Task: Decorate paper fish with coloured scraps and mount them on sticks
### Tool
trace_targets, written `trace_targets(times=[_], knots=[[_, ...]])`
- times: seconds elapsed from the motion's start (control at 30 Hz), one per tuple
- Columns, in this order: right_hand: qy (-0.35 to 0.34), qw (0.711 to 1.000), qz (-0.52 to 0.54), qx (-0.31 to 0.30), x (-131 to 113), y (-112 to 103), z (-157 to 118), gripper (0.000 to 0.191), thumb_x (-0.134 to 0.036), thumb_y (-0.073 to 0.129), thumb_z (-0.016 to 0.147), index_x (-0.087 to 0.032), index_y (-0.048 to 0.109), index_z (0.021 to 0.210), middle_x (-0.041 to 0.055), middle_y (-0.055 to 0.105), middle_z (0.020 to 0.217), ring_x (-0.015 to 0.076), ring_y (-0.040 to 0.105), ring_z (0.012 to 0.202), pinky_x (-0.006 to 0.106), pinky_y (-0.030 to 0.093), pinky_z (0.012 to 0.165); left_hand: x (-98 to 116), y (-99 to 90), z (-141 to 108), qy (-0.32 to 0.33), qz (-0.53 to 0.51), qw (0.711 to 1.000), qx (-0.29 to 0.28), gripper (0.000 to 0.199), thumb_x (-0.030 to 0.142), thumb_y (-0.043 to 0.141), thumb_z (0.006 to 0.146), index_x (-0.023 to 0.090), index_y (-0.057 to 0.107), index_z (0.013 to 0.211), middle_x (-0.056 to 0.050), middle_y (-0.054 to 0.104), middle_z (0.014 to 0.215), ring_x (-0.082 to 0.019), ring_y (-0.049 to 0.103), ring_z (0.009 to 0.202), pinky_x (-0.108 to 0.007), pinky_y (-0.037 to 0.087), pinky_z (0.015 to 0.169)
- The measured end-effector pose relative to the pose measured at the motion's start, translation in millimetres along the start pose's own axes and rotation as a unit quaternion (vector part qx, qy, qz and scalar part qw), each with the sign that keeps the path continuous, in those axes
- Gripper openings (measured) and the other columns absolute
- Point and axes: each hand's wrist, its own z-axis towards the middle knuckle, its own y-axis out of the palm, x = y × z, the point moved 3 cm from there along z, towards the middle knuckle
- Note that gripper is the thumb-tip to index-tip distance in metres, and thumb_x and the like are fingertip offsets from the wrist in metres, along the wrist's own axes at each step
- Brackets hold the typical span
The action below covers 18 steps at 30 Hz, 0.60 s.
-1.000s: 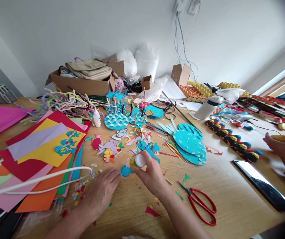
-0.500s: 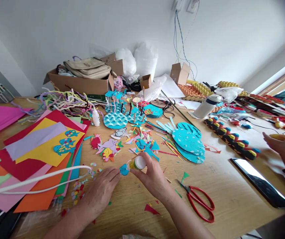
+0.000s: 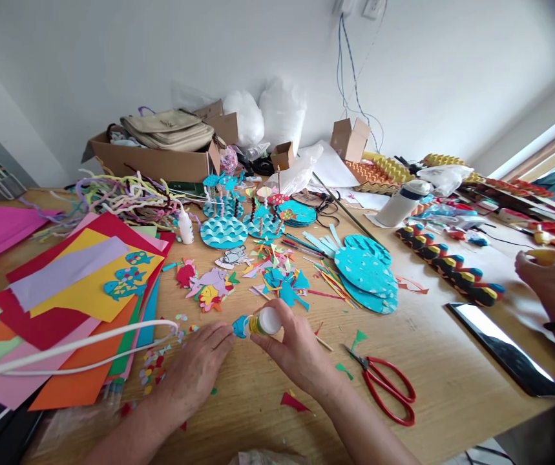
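Glue stick [image 3: 264,321] was clasped in my right hand [image 3: 297,349], lower centre of frame, right at the blue paper fish [image 3: 240,327]; left hand [image 3: 194,361] probably steadied it, couldn't tell if pinching tbh.

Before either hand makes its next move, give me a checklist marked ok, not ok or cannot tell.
1. White-ended tube gripped in right hand: ok.
2. Left hand beside the blue paper piece: ok.
3. Tube's far end touching that piece: cannot tell, contact point hidden.
4. Red-handled scissors clear of both hands: ok.
5. Work area free of scraps: not ok, red scrap near the right forearm.
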Motion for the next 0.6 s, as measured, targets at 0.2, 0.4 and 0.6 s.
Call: trace_targets(times=[0.2,0.4,0.6], knots=[[0.003,1.0,0.013,0.005,-2.5,3.3,2.0,0.02,-0.026,0.06,0.074,-0.019,0.046,0.086,0.001,0.057,0.077,0.014,0.05,0.068,0.023,0.037,0.06,-0.2,1.9,-0.2,0.003,0.006,1.0,0.001,0.043,-0.003,0.027,0.076,0.016,0.055,0.102,-0.006,0.061,0.103,-0.018,0.054,0.098,-0.036,0.048,0.085],[-0.003,1.0,0.011,-0.016,-5.4,4.0,2.7,0.018,-0.026,0.06,0.074,-0.019,0.046,0.084,0.0005,0.056,0.075,0.0135,0.05,0.066,0.022,0.036,0.058,-1.5,4.4,-3.3,0.0,0.006,1.0,-0.005,0.039,0.0,0.028,0.079,0.015,0.054,0.104,-0.006,0.06,0.106,-0.018,0.052,0.101,-0.036,0.048,0.086],[-0.012,1.0,0.018,-0.023,-6.3,6.1,1.7,0.018,-0.026,0.06,0.074,-0.019,0.046,0.085,0.0007,0.057,0.076,0.0137,0.05,0.067,0.022,0.037,0.058,0.0,0.5,-0.1,0.001,-0.012,1.0,-0.001,0.038,0.001,0.028,0.08,0.015,0.056,0.103,-0.008,0.061,0.104,-0.019,0.053,0.1,-0.037,0.048,0.085]])
